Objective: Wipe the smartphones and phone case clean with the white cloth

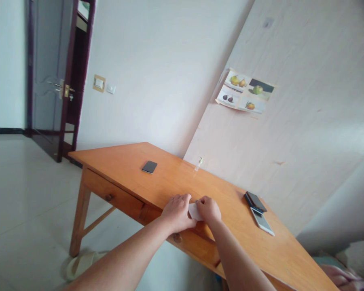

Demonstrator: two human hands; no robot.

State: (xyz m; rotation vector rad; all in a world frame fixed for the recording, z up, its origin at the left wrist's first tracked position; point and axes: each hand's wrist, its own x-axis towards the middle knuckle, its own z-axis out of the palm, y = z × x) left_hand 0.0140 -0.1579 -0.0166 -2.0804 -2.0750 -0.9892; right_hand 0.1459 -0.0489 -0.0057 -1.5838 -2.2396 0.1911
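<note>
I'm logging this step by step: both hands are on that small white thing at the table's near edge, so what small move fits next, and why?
Probably lift the white object slightly off the table. The left hand and right hand cover it from both sides, so what it is cannot be told; raising it would expose it.

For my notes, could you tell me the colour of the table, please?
Orange-brown wood table, seen in the head view.

Both hands are down at the near edge of the wooden table (pixel 218 226), low in the middle of the frame. The left hand (pixel 177 212) and right hand (pixel 209 210) are pinching a small white piece (pixel 194 211) between them. A dark phone (pixel 149 166) lies further back, and two more phones (pixel 259 212) sit to the right.
</note>
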